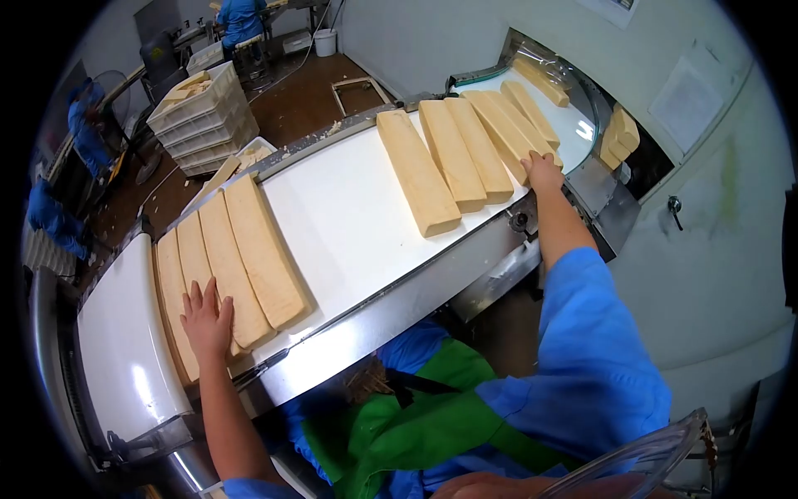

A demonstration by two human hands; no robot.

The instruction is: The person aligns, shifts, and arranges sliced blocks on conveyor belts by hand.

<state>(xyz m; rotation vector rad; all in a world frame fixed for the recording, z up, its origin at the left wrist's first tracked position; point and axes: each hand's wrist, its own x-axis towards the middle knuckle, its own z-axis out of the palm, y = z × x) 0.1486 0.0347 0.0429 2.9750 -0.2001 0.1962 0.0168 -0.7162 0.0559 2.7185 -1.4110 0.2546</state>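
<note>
Left hand [208,320] flat, fingers spread, on long pale-yellow slabs [229,266]; right hand [542,173] open, touching slab [507,133] on white conveyor belt [349,216].

Your left hand [206,320] lies flat, palm down, fingers spread, forearm bare and stretched forward at near left. Your right hand [542,173] reaches far right, fingers curled down, arm extended, blue sleeve to the elbow.

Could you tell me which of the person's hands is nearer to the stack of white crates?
Left. The left hand lies on the slabs at the belt's left end, below the crates; the right hand is far across the belt, on the right-hand slabs.
</note>
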